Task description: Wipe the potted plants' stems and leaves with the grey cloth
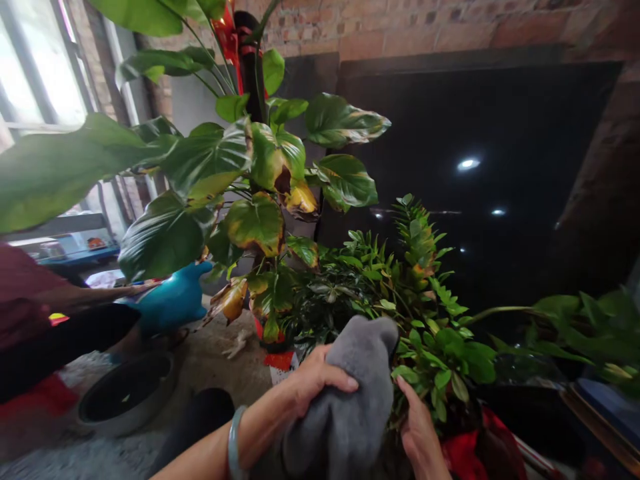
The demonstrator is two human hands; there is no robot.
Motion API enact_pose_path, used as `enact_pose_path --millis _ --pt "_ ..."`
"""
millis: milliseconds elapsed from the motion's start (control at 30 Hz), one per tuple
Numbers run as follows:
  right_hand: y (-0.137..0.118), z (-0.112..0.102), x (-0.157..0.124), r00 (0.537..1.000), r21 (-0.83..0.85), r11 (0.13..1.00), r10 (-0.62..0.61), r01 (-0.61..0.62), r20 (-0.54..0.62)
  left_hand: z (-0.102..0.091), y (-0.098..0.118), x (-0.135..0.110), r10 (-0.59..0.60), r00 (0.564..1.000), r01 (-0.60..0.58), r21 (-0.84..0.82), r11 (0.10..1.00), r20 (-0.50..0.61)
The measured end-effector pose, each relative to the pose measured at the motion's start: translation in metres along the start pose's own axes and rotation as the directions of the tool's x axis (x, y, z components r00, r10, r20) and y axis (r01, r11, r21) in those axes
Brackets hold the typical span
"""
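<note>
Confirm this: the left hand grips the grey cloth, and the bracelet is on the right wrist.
Not quite: the bracelet is on the left wrist, not the right, as the head view shows. The rest is right: the left hand grips the grey cloth.

Daylight enters through the window [43, 67] at upper left, its panes blown out to white. Elsewhere the room is dim, with deep shadow at the lower right. The black panel [415, 127] mirrors 1 strong spot of glare and at least 2 smaller ones. The broad green leaves [165, 233] carry a pale sheen. Wide-angle distortion stretches the leftmost leaf [60, 170] sideways into a smear. The trailing foliage [595, 323] near the right edge is blurred, and the grey cloth [357, 367] looks soft towards its lower folds.
</note>
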State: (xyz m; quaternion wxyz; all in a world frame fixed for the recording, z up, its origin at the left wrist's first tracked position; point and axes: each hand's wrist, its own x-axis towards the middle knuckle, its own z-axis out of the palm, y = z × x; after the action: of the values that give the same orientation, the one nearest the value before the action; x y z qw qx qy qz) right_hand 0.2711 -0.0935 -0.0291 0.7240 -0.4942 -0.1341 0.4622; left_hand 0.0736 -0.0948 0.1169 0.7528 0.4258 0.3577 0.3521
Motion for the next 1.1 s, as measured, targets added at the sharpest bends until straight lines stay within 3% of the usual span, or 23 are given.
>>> enact_pose_path --millis 100,167,233,333,400,500,633,733,867,933,1000,1100 --pt "0.002 0.003 0.001 0.999 -0.01 0.999 0.038 -0.038 -0.03 0.004 0.021 0.011 0.147 0.988 -0.142 -0.089 0.986 0.052" --pt "0.001 0.006 0.0 0.998 -0.005 0.999 0.049 -0.049 -0.039 0.002 0.014 0.02 0.155 0.987 -0.151 -0.108 0.983 0.033" --pt "-0.001 0.006 -0.002 0.997 0.002 0.999 0.053 -0.053 -0.047 -0.004 -0.006 0.024 0.053 0.998 -0.055 -0.047 0.997 -0.043" --pt "-0.004 0.004 -0.004 0.995 -0.002 0.998 0.066 -0.066 -0.073 -0.012 -0.039 0.017 -0.12 0.978 0.144 0.134 0.98 -0.172" --pt "-0.005 0.002 -0.005 0.994 -0.011 0.997 0.079 -0.081 -0.078 -0.013 -0.044 0.007 -0.158 0.976 0.186 0.195 0.963 -0.15" --pt "-0.004 0.0 -0.004 0.995 -0.015 0.996 0.083 -0.084 -0.055 -0.006 -0.021 -0.003 -0.087 0.996 0.09 0.155 0.984 -0.023" --pt "-0.003 0.005 -0.003 0.995 -0.02 0.995 0.094 -0.095 -0.046 0.004 0.016 0.005 0.112 0.99 -0.113 0.008 0.994 0.092" --pt "-0.004 0.009 -0.004 0.995 0.0 0.997 0.08 -0.081 -0.06 0.0 0.008 0.017 0.133 0.989 -0.127 -0.083 0.988 0.062" --pt "-0.006 0.007 -0.007 0.996 0.021 0.997 0.07 -0.069 -0.057 -0.015 -0.036 0.017 -0.058 0.995 0.062 0.043 0.997 -0.086" --pt "-0.006 0.002 -0.005 0.995 0.018 0.997 0.079 -0.078 -0.054 -0.019 -0.046 0.009 -0.129 0.986 0.142 0.119 0.983 -0.107" --pt "-0.004 -0.002 -0.003 0.996 0.017 0.998 0.067 -0.067 -0.061 -0.018 -0.041 0.001 -0.142 0.987 0.15 0.134 0.98 -0.069" --pt "-0.001 -0.003 0.002 0.997 0.008 0.999 0.049 -0.049 -0.058 -0.007 -0.01 -0.002 -0.001 1.0 0.0 0.054 0.999 0.023"
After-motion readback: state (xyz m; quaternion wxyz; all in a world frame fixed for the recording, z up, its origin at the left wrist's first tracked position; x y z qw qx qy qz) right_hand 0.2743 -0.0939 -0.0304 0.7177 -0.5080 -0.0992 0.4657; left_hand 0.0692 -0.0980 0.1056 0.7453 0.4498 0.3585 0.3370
